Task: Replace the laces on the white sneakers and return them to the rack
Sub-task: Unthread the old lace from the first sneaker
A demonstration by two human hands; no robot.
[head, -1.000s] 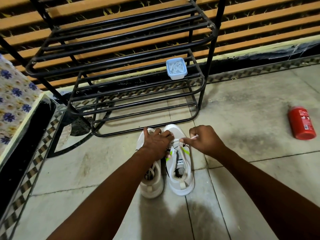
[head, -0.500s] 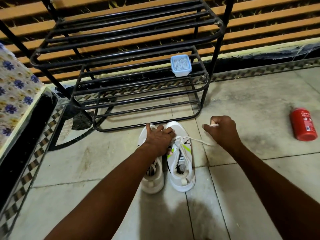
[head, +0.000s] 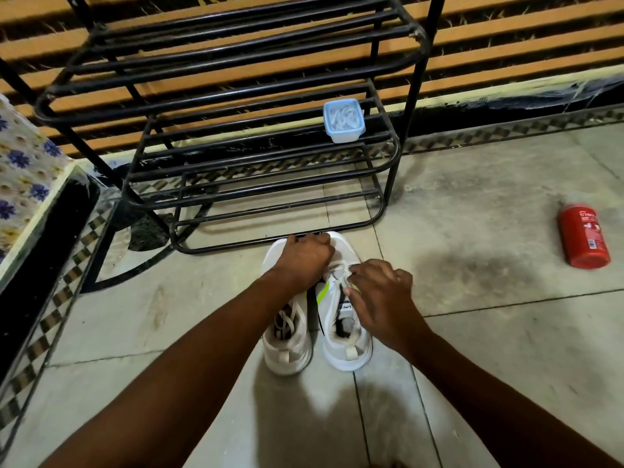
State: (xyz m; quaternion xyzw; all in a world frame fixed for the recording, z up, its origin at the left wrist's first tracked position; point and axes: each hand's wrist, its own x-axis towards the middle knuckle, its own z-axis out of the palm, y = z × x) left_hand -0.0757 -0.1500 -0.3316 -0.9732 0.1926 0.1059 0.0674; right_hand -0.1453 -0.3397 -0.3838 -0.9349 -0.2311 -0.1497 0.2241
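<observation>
Two white sneakers stand side by side on the floor, toes toward the black metal rack [head: 388,184]. The left sneaker [head: 287,346] has a loose lace inside it. The right sneaker [head: 344,352] shows a yellow-green stripe and a white lace [head: 339,273] across its front. My left hand [head: 304,261] is curled over the toes of both shoes, holding them down. My right hand [head: 381,298] lies over the right sneaker's tongue, its fingertips pinching at the lace. A pale blue tub [head: 343,120] with white laces in it sits on the rack's lower shelf.
A red can [head: 582,236] lies on its side on the tiled floor at the right. A flower-patterned cloth [head: 23,170] covers a raised edge at the left. Slatted wood runs behind the rack.
My right hand had pulled the lace out to the right, then came back onto the right sneaker's tongue. My left hand stayed on the toes.
</observation>
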